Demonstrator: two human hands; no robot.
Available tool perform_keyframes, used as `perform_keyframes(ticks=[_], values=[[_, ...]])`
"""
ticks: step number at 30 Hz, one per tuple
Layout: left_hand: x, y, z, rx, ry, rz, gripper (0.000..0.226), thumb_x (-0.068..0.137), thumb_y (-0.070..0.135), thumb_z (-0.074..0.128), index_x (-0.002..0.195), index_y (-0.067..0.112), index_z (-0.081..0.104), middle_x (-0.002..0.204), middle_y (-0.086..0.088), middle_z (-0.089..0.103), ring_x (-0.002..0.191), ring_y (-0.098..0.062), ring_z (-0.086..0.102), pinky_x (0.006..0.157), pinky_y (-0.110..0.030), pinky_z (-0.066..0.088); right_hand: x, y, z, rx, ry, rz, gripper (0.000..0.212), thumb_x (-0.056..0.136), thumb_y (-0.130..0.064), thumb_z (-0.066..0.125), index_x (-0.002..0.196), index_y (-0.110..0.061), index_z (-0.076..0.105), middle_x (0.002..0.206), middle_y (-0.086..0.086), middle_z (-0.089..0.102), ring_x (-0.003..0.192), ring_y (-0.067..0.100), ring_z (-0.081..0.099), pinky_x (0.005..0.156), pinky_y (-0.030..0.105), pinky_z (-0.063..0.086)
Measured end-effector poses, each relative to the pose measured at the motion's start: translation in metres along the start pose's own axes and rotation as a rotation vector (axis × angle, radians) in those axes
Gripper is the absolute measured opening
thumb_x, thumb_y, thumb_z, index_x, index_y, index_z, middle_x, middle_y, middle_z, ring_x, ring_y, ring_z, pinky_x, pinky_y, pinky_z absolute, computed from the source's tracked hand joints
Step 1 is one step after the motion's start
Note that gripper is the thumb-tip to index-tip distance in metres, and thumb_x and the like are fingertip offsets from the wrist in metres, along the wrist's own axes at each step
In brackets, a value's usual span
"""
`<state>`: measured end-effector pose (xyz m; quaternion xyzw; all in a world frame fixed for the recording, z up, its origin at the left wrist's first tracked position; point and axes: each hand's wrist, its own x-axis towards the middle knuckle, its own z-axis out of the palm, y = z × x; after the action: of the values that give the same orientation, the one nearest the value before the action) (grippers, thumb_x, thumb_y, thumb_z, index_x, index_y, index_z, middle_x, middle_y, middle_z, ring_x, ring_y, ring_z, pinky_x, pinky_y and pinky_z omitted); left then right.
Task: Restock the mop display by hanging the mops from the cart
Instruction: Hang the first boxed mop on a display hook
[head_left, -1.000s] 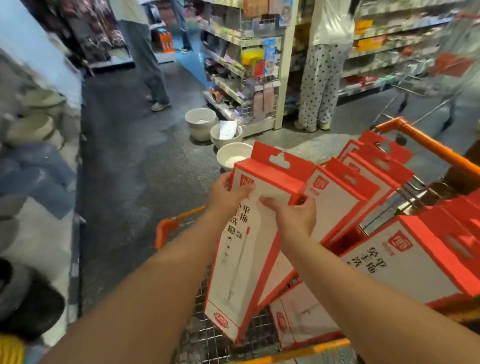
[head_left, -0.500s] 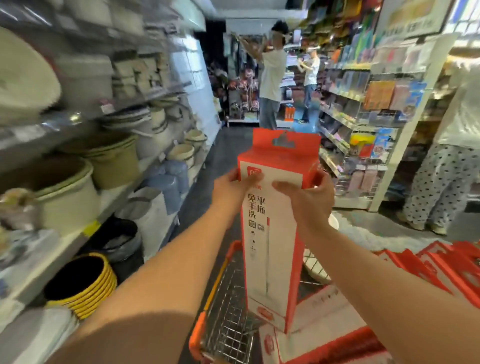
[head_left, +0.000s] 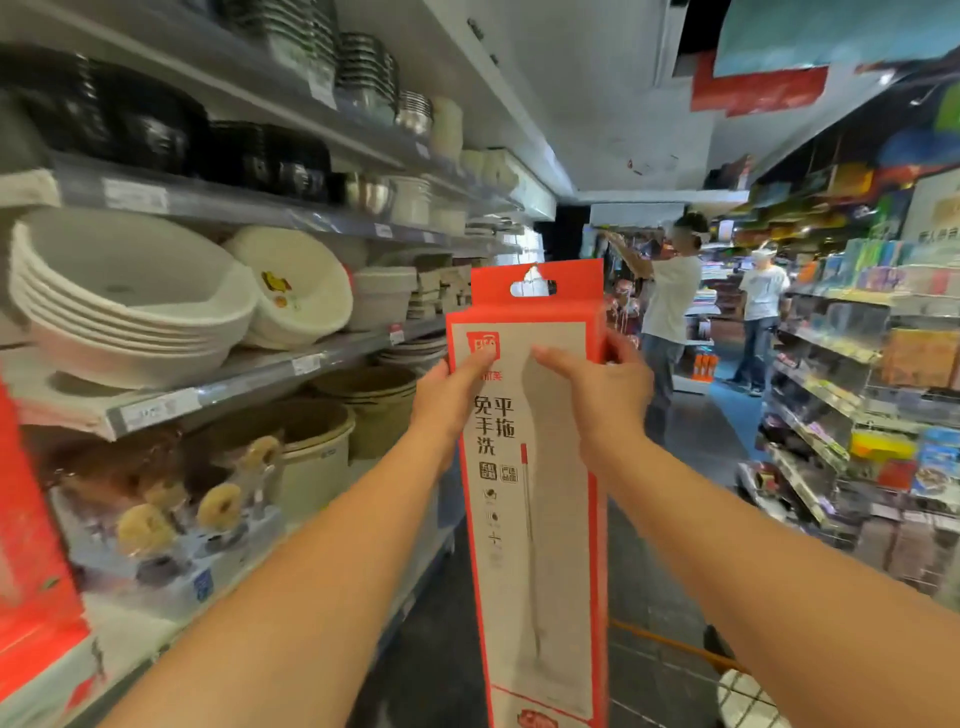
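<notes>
both left hand (head_left: 449, 395) and right hand (head_left: 602, 387) pinch mop box (head_left: 540, 519) at its edges, aisle (head_left: 691, 467) open ahead.

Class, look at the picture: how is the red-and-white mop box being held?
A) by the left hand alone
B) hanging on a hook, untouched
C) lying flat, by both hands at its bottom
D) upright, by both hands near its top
D: the left hand and the right hand each grip a side of the upright mop box near its top.
</notes>
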<state>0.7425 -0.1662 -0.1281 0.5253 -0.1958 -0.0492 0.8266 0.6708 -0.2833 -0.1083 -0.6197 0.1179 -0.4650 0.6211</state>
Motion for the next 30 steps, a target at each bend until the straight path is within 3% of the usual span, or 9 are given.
perform_keyframes(ticks=[4, 7, 10, 14, 16, 20, 24, 27, 30], values=[[-0.011, 0.049, -0.036, -0.022, 0.040, 0.061, 0.051, 0.085, 0.025, 0.069, 0.130, 0.007, 0.053, 0.103, -0.013, 0.071, 0.090, -0.028, 0.069, 0.075, -0.039, 0.057, -0.024, -0.029, 0.042, 0.101, -0.105, -0.023, 0.039, 0.051, -0.029, 0.088, 0.084, -0.028, 0.068, 0.086, -0.006, 0.073, 0.082, 0.015, 0.070, 0.081, 0.041, 0.058], [-0.025, 0.082, -0.071, 0.022, 0.059, 0.118, 0.036, 0.082, 0.021, 0.072, 0.114, 0.007, 0.064, 0.099, -0.014, 0.072, 0.089, -0.030, 0.068, 0.080, -0.040, 0.056, -0.045, -0.042, 0.073, 0.182, -0.203, -0.008, 0.041, 0.054, -0.023, 0.088, 0.092, -0.021, 0.072, 0.089, -0.001, 0.075, 0.086, 0.022, 0.071, 0.084, 0.046, 0.057], [-0.047, 0.112, -0.110, 0.092, 0.176, 0.177, 0.015, 0.084, 0.019, 0.071, 0.096, 0.012, 0.068, 0.083, -0.005, 0.074, 0.076, -0.019, 0.070, 0.066, -0.027, 0.056, -0.071, -0.053, 0.108, 0.246, -0.303, 0.013, 0.037, 0.058, -0.021, 0.086, 0.092, -0.016, 0.073, 0.091, 0.005, 0.075, 0.091, 0.029, 0.070, 0.086, 0.048, 0.056], [-0.079, 0.146, -0.164, 0.201, 0.384, 0.246, 0.027, 0.090, 0.032, 0.063, 0.105, 0.010, 0.064, 0.084, 0.000, 0.070, 0.073, -0.013, 0.067, 0.057, -0.016, 0.050, -0.120, -0.067, 0.160, 0.262, -0.395, 0.030, 0.011, 0.071, -0.020, 0.081, 0.078, -0.021, 0.072, 0.082, 0.001, 0.074, 0.079, 0.020, 0.068, 0.082, 0.045, 0.056], [-0.096, 0.164, -0.191, 0.236, 0.471, 0.256, 0.036, 0.091, 0.040, 0.059, 0.107, 0.008, 0.063, 0.083, 0.001, 0.069, 0.068, -0.007, 0.064, 0.051, -0.014, 0.046, -0.147, -0.074, 0.183, 0.257, -0.422, 0.030, 0.009, 0.073, -0.026, 0.079, 0.074, -0.022, 0.071, 0.078, -0.002, 0.073, 0.075, 0.015, 0.065, 0.076, 0.039, 0.055], [-0.131, 0.198, -0.237, 0.329, 0.593, 0.296, 0.045, 0.090, 0.046, 0.057, 0.112, 0.007, 0.064, 0.085, 0.002, 0.070, 0.077, -0.012, 0.067, 0.058, -0.018, 0.044, -0.195, -0.094, 0.223, 0.286, -0.483, 0.012, 0.014, 0.076, -0.035, 0.076, 0.071, -0.024, 0.069, 0.076, -0.005, 0.071, 0.076, 0.015, 0.063, 0.072, 0.036, 0.052], [-0.166, 0.229, -0.273, 0.448, 0.695, 0.312, 0.053, 0.089, 0.054, 0.054, 0.115, 0.009, 0.063, 0.104, -0.004, 0.069, 0.091, -0.017, 0.065, 0.072, -0.024, 0.043, -0.238, -0.113, 0.254, 0.301, -0.526, -0.018, 0.021, 0.082, -0.041, 0.071, 0.084, -0.020, 0.069, 0.078, -0.008, 0.067, 0.071, 0.006, 0.057, 0.064, 0.027, 0.043], [-0.186, 0.249, -0.297, 0.507, 0.756, 0.343, 0.050, 0.088, 0.055, 0.056, 0.107, 0.009, 0.067, 0.094, -0.002, 0.072, 0.076, -0.010, 0.064, 0.062, -0.022, 0.042, -0.264, -0.124, 0.274, 0.312, -0.555, 0.002, 0.023, 0.081, -0.047, 0.069, 0.078, -0.024, 0.068, 0.076, -0.013, 0.066, 0.071, 0.004, 0.057, 0.066, 0.028, 0.045], [-0.200, 0.264, -0.318, 0.555, 0.815, 0.354, 0.059, 0.081, 0.064, 0.058, 0.102, 0.009, 0.068, 0.092, -0.004, 0.073, 0.082, -0.017, 0.068, 0.064, -0.026, 0.045, -0.285, -0.132, 0.295, 0.321, -0.614, 0.027, 0.025, 0.080, -0.050, 0.068, 0.070, -0.027, 0.066, 0.077, -0.011, 0.069, 0.077, 0.010, 0.062, 0.075, 0.033, 0.049]])
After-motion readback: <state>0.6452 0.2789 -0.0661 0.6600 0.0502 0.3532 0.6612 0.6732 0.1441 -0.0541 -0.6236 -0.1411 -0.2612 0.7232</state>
